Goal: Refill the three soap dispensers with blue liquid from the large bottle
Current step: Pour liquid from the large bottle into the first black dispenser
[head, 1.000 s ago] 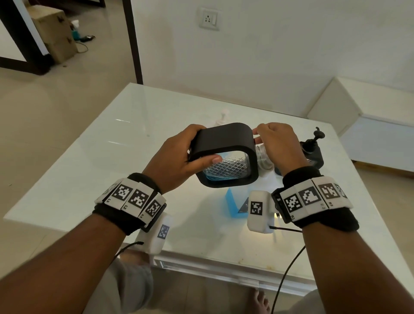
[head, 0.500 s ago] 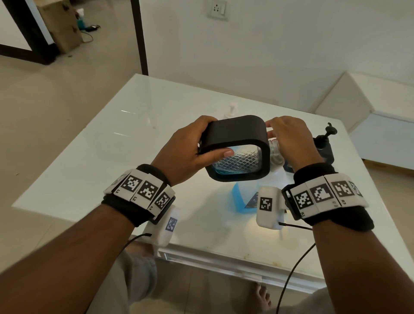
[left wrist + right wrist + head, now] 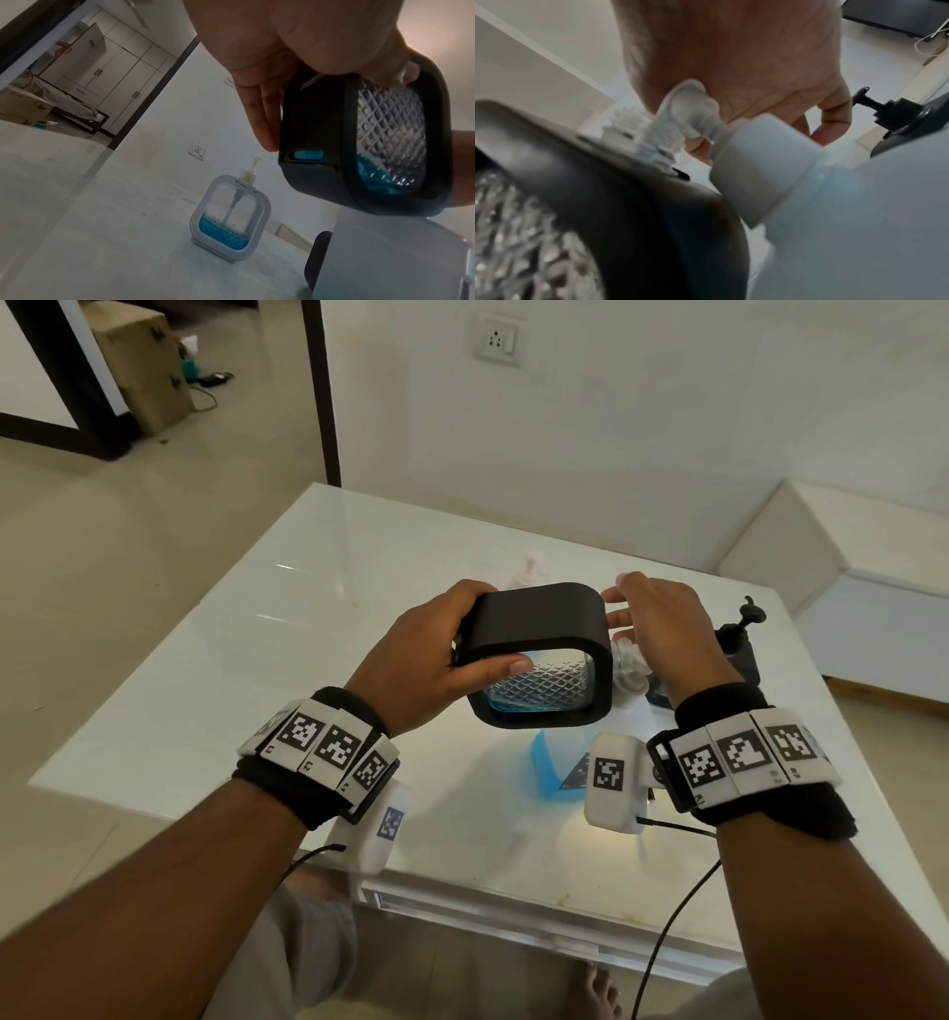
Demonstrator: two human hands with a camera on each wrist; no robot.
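While L hand (image 3: 436,654) grips diamond-cut, blk-framed dispenser (image 3: 544,654).

No legible text anywhere.

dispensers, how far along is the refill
Nothing looks refilled. In hand: the left hand holds the black-framed dispenser tilted, little blue inside; the right hand is at its pump. Left: the large bottle is capped, the white dispenser is low, the black pump dispenser stands aside.
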